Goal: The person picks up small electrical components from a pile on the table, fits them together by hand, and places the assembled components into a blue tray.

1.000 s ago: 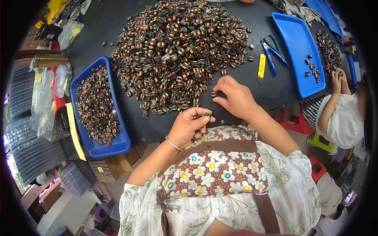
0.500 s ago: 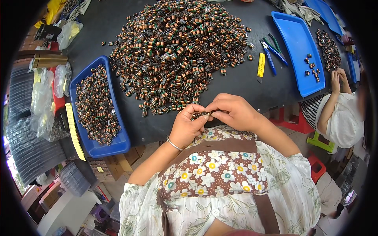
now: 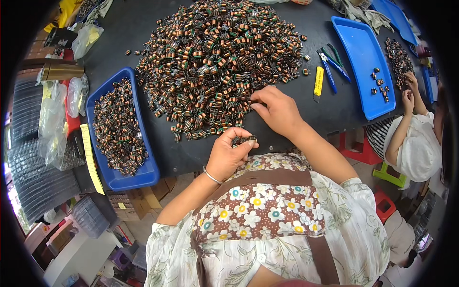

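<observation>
A large heap of small copper-wound coils (image 3: 215, 62) with black and green parts covers the middle of the dark table. My right hand (image 3: 278, 112) is at the heap's near right edge, thumb and fingertips pinched on a coil there, which they mostly hide. In front of the heap, close to my apron, my left hand (image 3: 225, 155) is curled closed around a few coils (image 3: 243, 140). Their dark ends show between its thumb and fingers. The two hands are apart.
On the left stands a blue tray (image 3: 154, 178) full of coils. To the right lie a yellow utility knife (image 3: 318, 82), blue-handled cutters (image 3: 329, 74) and green-handled pliers (image 3: 336, 56). Beyond them, another blue tray (image 3: 354, 52) holds several coils. A co-worker's hands (image 3: 409, 91) are at a smaller heap.
My right hand has left my left hand and moved up and forward to the heap's edge. My left hand stays in place, still closed on coils. The co-worker's hands have shifted slightly.
</observation>
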### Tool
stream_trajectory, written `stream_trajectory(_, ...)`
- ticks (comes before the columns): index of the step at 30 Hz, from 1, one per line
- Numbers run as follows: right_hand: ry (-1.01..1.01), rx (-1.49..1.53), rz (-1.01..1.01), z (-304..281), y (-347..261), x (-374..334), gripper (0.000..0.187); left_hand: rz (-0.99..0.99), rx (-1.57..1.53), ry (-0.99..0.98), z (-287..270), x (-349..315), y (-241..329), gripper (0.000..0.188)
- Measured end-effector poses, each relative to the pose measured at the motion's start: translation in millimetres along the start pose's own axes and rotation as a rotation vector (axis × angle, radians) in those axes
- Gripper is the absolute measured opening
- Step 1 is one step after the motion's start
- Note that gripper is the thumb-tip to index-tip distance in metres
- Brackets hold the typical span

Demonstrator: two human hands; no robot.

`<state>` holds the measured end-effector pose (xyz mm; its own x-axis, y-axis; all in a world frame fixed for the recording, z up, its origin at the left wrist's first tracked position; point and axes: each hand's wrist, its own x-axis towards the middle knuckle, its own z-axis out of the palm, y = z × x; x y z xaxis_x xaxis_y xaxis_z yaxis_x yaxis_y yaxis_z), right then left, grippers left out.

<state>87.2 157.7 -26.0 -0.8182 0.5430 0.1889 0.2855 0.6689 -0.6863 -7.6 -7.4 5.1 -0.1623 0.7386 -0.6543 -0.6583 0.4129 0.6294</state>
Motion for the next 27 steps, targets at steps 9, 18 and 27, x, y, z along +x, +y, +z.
stream_trajectory(9,-0.344,0.394,0.038,-5.8,-14.4,0.0,0.019,0.037,0.030,0.056,-28.3,15.5,3.3,0.014)
stream_trajectory(18,-0.335,0.462,0.003,-10.6,-25.1,-13.9,0.018,-0.001,0.001,0.024,-16.2,2.2,0.9,0.014)
stream_trajectory(27,-0.230,0.099,0.057,12.0,-44.4,-15.9,0.017,0.018,-0.032,0.040,-35.9,-14.3,0.8,0.016)
